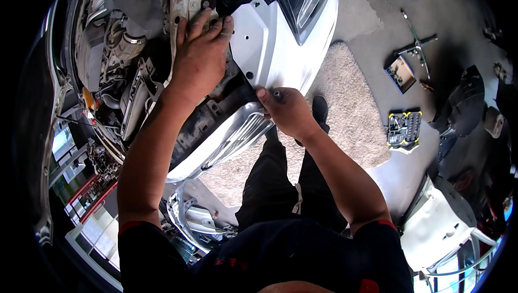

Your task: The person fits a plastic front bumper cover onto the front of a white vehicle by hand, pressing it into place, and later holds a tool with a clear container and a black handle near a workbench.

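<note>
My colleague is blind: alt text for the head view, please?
A person's bare left hand rests on the front of an open car engine bay; the bare right hand touches the inner edge of a glossy white bumper. A beige shaggy rug and yellow-edged black tool case lie on grey floor.

A car workshop: engine bay [123, 46], apparently a socket set [404, 129].

Smooth grey floor [364, 61], a beige shaggy mat [350, 115] with a rounded end laid across it, bright light [399, 173] glossing the floor beside the mat, deep shadow toward the right, red rails [99, 202] at the left, pale glare [101, 234] toward both lower corners.
</note>
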A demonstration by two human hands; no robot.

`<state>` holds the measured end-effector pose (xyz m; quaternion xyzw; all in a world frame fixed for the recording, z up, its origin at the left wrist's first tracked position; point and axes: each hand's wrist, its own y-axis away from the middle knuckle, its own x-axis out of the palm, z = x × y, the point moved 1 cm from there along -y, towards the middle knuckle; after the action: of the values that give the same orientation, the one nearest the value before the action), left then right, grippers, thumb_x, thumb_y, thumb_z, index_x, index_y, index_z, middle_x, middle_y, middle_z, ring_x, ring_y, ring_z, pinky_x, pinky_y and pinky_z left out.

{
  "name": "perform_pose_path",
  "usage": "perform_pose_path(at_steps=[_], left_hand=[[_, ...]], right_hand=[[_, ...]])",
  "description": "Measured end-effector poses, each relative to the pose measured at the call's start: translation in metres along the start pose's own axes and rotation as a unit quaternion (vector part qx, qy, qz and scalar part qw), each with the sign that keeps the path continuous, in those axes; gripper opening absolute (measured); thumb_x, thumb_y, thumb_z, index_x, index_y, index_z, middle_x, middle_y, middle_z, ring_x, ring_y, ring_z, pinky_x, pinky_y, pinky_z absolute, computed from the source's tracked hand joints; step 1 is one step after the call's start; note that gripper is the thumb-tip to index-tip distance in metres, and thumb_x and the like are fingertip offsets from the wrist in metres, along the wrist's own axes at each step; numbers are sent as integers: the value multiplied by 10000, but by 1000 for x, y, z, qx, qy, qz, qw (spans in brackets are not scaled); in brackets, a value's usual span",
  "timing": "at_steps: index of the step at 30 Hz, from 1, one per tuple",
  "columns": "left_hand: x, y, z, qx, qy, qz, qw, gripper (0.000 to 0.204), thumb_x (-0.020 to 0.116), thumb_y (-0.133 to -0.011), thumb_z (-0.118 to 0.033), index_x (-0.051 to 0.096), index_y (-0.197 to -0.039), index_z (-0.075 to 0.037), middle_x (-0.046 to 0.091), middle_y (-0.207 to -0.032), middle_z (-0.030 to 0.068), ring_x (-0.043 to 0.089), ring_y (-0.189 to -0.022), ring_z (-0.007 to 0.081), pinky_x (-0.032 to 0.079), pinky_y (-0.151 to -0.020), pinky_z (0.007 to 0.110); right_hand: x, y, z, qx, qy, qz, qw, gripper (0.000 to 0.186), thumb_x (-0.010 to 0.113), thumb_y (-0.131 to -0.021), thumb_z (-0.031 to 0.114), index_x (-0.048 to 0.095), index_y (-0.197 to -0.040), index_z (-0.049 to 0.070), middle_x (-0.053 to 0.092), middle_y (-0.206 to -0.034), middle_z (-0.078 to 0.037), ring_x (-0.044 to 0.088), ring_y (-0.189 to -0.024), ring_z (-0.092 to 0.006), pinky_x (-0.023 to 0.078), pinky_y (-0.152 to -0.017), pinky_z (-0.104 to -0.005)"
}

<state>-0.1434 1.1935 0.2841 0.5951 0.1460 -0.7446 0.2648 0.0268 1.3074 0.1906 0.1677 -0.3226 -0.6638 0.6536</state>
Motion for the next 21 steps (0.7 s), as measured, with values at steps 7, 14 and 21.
perform_pose_path(at_steps=[7, 14, 21], left_hand=[[0, 6, -3, -37, 50, -3, 998, 479, 527, -874, -85, 515, -1353, -77, 579, -1314, 65, 344, -1370, 281, 177, -1136, 584], [8, 15, -5, -70, 62, -41, 995, 522, 576, -837, -91, 510, -1354, -78, 512, -1395, 76, 317, -1384, 310, 205, -1130, 593], [-28, 131, -52, -120, 361, -141, 914, 353, 673, -685, -27, 631, -1035, -50, 641, -1136, 96, 600, -1107, 276, 497, -912, 409]], right_hand=[[-3, 1, 1, -2, 49, 7, 999, 596, 570, -920, 548, 666, -784, -25, 630, -617, -97, 616, -593, -168, 476, -592, -324], [1, -1, 1, -3, -7, 26, 1000, 578, 557, -934, 537, 676, -821, -17, 650, -679, -72, 604, -630, -140, 480, -621, -301], [-20, 32, -37, 137, -11, 5, 990, 364, 543, -975, 407, 594, -802, 91, 497, -605, 42, 354, -401, -29, 252, -350, -200]])
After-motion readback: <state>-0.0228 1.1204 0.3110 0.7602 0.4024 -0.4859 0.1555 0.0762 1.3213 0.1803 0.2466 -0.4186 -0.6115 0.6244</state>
